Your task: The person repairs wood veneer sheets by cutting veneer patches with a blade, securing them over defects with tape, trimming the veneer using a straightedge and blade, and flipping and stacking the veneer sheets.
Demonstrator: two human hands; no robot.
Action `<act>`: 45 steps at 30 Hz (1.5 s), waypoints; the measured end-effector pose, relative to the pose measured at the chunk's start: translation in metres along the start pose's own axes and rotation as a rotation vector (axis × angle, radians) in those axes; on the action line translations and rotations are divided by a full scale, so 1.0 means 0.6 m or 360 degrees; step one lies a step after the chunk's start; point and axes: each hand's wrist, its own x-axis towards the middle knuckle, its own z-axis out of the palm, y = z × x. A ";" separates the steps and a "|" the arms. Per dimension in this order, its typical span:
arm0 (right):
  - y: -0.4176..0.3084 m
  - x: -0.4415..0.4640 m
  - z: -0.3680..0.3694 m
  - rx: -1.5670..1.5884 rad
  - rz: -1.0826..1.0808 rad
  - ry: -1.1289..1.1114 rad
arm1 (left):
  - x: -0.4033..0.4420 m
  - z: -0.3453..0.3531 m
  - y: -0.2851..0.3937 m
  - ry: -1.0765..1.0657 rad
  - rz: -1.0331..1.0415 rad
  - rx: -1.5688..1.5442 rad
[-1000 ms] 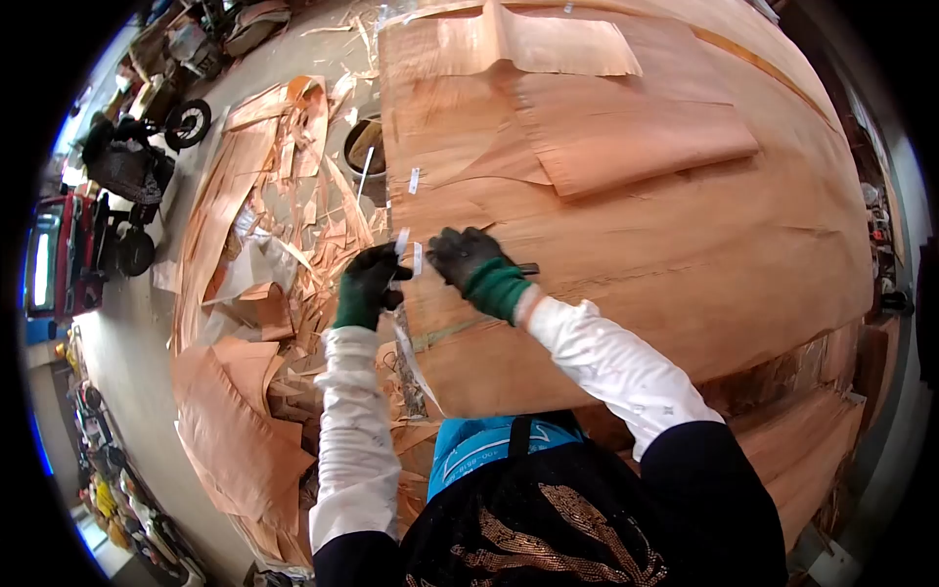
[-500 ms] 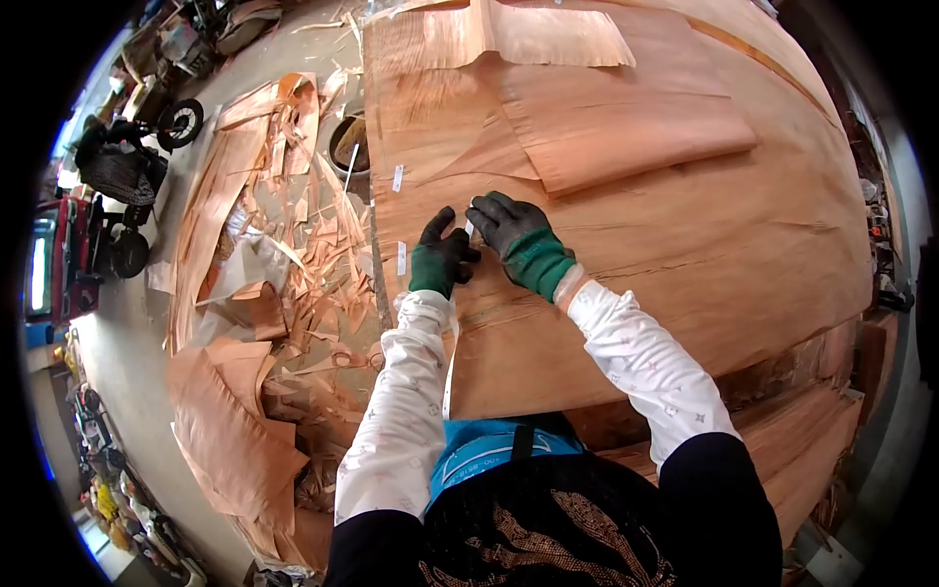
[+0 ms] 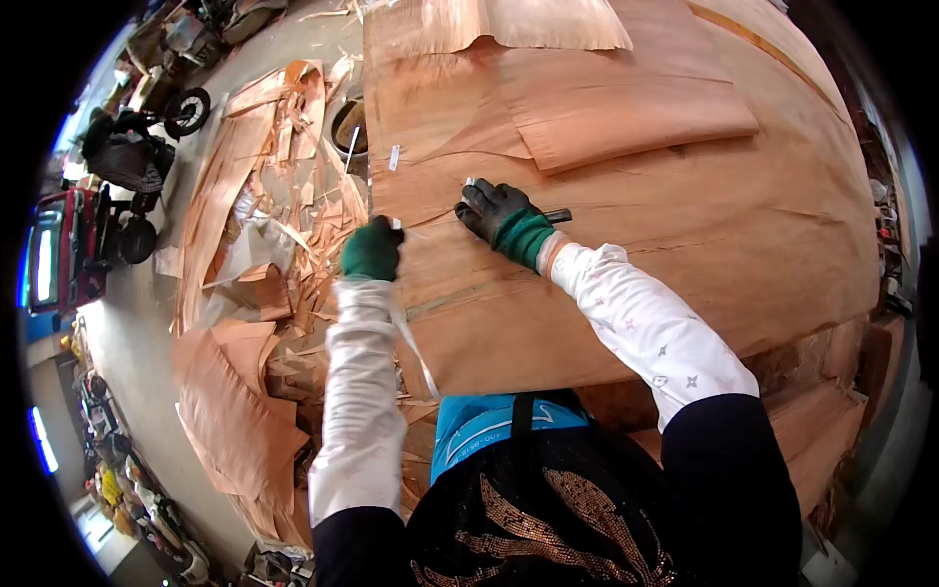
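My left hand (image 3: pixel 374 250), in a green and black glove and somewhat blurred, is closed at the left edge of a wide veneer sheet (image 3: pixel 626 235). A strip of white tape (image 3: pixel 416 347) trails from it, past my wrist, to the sheet's near edge. My right hand (image 3: pixel 504 215), gloved alike, rests on the sheet with its fingers curled around a dark-handled tool (image 3: pixel 558 215). The handle sticks out behind the palm; the rest is mostly hidden. A short piece of white tape (image 3: pixel 394 158) is stuck near the left edge, farther up.
Folded veneer pieces (image 3: pixel 636 117) lie on the sheet's far part. Veneer scraps (image 3: pixel 323 210) and larger offcuts (image 3: pixel 230 411) cover the floor at left, beside a round bucket (image 3: pixel 349 127). A motorbike (image 3: pixel 132 161) and a red vehicle (image 3: pixel 68 249) stand farther left.
My left hand has moved left, away from my right hand, to the sheet's edge, and the tape strip has swung with it. The dark tool handle now shows behind my right hand.
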 end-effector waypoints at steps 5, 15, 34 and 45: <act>-0.012 0.009 0.039 -0.0217 0.0051 -0.0276 | -0.201 -0.129 0.110 -0.0091 0.0036 -0.1079; -0.025 -0.061 -0.133 0.0395 0.0584 -0.0315 | -0.556 -0.088 0.350 0.0199 0.1675 -0.0506; 0.082 -0.501 -0.165 0.0940 0.1542 -0.0616 | -0.546 -0.029 0.385 0.0211 0.1942 -0.0966; 0.108 -0.512 -0.192 0.1170 0.1376 -0.0702 | -0.543 0.079 0.554 0.0172 0.1929 -0.0928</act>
